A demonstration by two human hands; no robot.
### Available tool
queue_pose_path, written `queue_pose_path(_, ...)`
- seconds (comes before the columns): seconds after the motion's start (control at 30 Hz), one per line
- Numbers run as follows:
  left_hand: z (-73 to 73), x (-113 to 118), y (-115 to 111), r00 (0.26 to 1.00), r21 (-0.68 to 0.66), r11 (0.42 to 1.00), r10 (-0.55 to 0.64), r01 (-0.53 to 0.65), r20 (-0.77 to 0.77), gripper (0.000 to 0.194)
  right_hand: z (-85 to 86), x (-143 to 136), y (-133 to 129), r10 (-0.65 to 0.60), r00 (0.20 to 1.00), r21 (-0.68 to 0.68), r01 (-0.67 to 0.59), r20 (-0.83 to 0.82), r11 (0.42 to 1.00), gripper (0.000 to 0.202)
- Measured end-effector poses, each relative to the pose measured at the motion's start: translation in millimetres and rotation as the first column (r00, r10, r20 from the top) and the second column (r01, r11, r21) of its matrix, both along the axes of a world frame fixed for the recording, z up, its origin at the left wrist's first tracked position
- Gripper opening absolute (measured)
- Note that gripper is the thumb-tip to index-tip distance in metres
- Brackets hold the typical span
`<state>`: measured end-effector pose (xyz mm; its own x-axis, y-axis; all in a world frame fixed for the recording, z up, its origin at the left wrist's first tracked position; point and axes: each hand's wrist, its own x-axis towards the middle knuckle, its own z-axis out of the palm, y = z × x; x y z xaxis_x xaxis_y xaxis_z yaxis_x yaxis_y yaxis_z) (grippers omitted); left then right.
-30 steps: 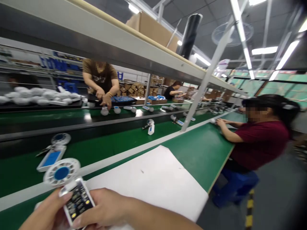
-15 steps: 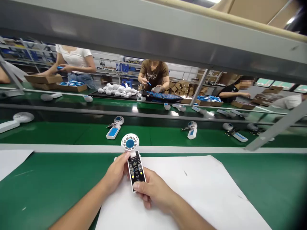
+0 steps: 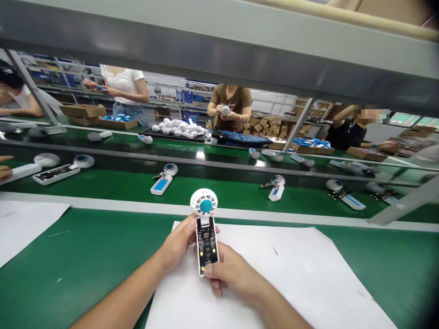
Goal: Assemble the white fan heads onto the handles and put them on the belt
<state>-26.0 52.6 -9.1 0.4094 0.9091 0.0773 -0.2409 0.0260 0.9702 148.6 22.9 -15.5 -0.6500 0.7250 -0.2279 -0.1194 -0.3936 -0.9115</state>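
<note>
Between my two hands is a small white handheld fan (image 3: pixel 207 244), its round head with a blue hub tilted up and away from me. The handle lies uncovered, showing a black circuit board with small yellow-white parts. My left hand (image 3: pixel 179 244) grips the upper left of the handle just below the head, fingers partly hidden behind it. Around the lower right wraps my right hand (image 3: pixel 233 269), its thumb pressing on the board's bottom end. Beneath both hands lies a large white sheet (image 3: pixel 281 274) on the green worktop (image 3: pixel 103 256).
Beyond a pale rail (image 3: pixel 130 208), several part-built fans sit on a green belt (image 3: pixel 222 187), one a fan with a blue-filled handle (image 3: pixel 161 184). A slanting post (image 3: pixel 394 208) stands at right, a grey beam (image 3: pixel 206 45) overhead. Co-workers (image 3: pixel 230 103) work across the line.
My view has turned slightly left. The fan has been tipped more upright in my hands, and its head has tilted. My right thumb stays on the lower board. A co-worker's hand appears at far left.
</note>
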Motion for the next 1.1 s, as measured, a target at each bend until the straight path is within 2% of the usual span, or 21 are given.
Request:
queue_pose_path(0.17,-0.8,2,-1,0.999,0.002,1.000,0.030,-0.030,-0.037,0.066,-1.7,0,0,-0.001,0.999,0.010,0.001,0.041,1.000,0.042)
queue_pose_path(0.33,-3.6,9,-1,0.994,-0.056,0.994,0.092,-0.095,-0.050,0.042,-0.5,-1,-3,-0.002,0.994,0.000,0.002,0.106,1.000,0.041)
queue_pose_path(0.53,-3.6,8,-4,1.000,-0.104,0.995,0.012,-0.010,0.017,0.037,1.8,-2,-9,0.013,0.996,-0.010,-0.012,0.089,1.000,0.058)
queue_pose_path(0.7,-1.7,7,-3,0.998,-0.135,0.989,-0.049,0.055,0.048,0.044,6.9,-3,-11,0.017,0.998,-0.078,-0.012,0.069,0.997,0.068)
queue_pose_path(0.77,-5.9,11,-1,0.999,-0.162,0.987,-0.003,0.010,0.043,0.044,8.3,-7,-10,-0.006,0.996,-0.124,0.017,0.086,0.992,0.061)
queue_pose_path(0.9,-18.9,25,2,0.981,-0.202,0.960,0.193,-0.191,-0.011,0.047,13.7,-9,-11,-0.160,0.976,-0.218,0.190,0.148,0.957,0.043)
queue_pose_path(1.03,-26.9,27,10,0.941,-0.171,0.926,0.324,-0.336,-0.099,0.070,11.8,9,0,-0.259,0.944,-0.327,0.315,0.204,0.891,0.046)
queue_pose_path(1.1,-27.8,23,15,0.911,-0.153,0.901,0.387,-0.406,-0.143,0.067,0.8,20,14,-0.318,0.929,-0.343,0.366,0.191,0.865,0.052)
